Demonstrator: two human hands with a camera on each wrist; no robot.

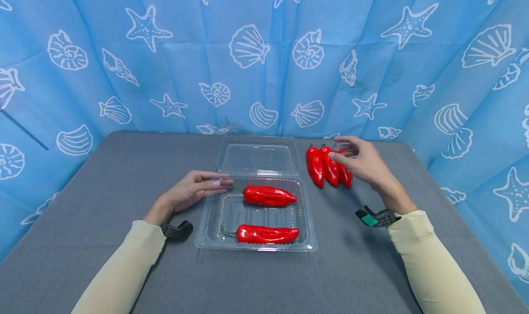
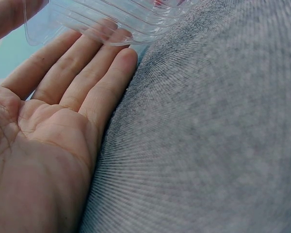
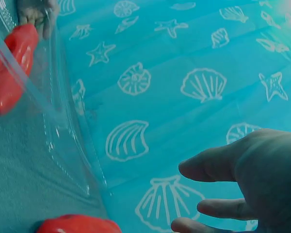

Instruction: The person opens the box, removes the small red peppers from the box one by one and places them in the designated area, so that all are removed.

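Note:
A clear plastic clamshell container (image 1: 208, 245) lies with its lid (image 1: 258, 160) folded back. Inside the base are two red peppers, one farther back (image 1: 270, 196) and one near the front (image 1: 267, 234), stems to the left. My left hand (image 1: 192, 188) holds the base's left edge, thumb over the rim and long fingers extended along the outside. To the right of the lid, three red peppers lie side by side: left (image 1: 315, 167), middle (image 1: 329, 166) and right (image 1: 345, 175). Over the right one hovers my right hand (image 1: 363, 161), its thumb and fingers apart with nothing between them.
A grey cloth covers the table (image 1: 99, 204). Behind it and along the sides hangs a blue curtain (image 1: 186, 61) printed with white shells and starfish. Dark straps with camera mounts sit on the left wrist (image 1: 177, 230) and the right wrist (image 1: 378, 216).

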